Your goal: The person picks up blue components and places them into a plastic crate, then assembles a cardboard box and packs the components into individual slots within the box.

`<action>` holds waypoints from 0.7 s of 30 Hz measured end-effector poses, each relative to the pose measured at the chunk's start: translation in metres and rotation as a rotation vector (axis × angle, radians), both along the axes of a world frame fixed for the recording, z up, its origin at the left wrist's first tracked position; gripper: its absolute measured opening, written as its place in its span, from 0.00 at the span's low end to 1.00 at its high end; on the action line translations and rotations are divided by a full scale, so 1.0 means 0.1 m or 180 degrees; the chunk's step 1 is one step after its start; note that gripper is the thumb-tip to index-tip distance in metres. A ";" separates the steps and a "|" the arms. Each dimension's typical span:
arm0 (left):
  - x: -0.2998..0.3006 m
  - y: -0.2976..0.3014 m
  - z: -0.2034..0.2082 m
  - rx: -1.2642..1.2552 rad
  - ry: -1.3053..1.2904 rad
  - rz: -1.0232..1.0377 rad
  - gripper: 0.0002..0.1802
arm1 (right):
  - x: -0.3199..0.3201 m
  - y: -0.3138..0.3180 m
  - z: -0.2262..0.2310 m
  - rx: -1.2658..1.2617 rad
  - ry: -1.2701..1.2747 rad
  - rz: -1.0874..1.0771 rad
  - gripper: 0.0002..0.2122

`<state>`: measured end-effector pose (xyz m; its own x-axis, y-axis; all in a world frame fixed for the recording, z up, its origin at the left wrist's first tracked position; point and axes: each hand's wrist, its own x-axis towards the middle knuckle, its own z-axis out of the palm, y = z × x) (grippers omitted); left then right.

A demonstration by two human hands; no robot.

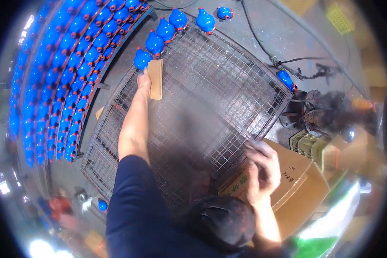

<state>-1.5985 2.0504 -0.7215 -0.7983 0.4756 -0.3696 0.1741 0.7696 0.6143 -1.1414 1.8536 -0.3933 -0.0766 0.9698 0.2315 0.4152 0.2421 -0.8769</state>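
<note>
My left hand [144, 80] reaches out over the wire-mesh table and is closed on the left edge of a flat brown cardboard piece [156, 81]. Just past its fingertips sits a blue pear-shaped casting [142, 59] with a red-orange end; whether the fingers touch it I cannot tell. More such castings [165, 30] stand in a row along the table's far left edge. My right hand [263, 167] is raised above the open cardboard box [294, 193], fingers loosely bent and apart from the thumb, with nothing visible in it.
A rack [129, 41] at left carries tight rows of the blue castings. The mesh table [228, 81] spans the middle. Two loose blue castings lie beyond its edges, one far [224, 13], one right [284, 80]. Dark machinery [318, 112], hoses and a yellowish crate [303, 144] stand at right.
</note>
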 end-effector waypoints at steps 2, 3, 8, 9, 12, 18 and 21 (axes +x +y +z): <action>0.51 -0.32 0.20 0.1188 -0.1840 0.0271 0.35 | -0.14 0.14 -0.13 -0.0346 0.0002 0.0033 0.07; 0.43 -0.62 0.31 0.1252 -0.1889 0.0004 0.31 | -0.27 0.09 -0.21 -0.1064 0.1248 -0.0123 0.07; 1.09 -1.94 1.23 0.0751 -0.3324 -0.0552 0.22 | -0.16 0.17 -0.56 -0.2671 0.3040 -0.0400 0.11; 1.37 -2.08 1.39 0.0519 -0.3702 -0.0618 0.22 | -0.08 0.20 -0.75 -0.2829 0.3367 -0.0520 0.12; 1.91 -1.79 1.94 -0.0031 -0.4300 -0.0873 0.24 | 0.06 0.36 -0.76 -0.3436 0.4349 -0.0368 0.26; 0.20 0.21 0.45 0.1855 -0.2807 -0.1659 0.36 | 0.28 0.28 -1.16 -0.2981 0.5800 -0.0927 0.23; -0.01 0.64 0.06 0.1254 -0.4818 -0.3173 0.35 | 0.57 0.18 -1.30 -0.2653 0.5629 -0.1061 0.31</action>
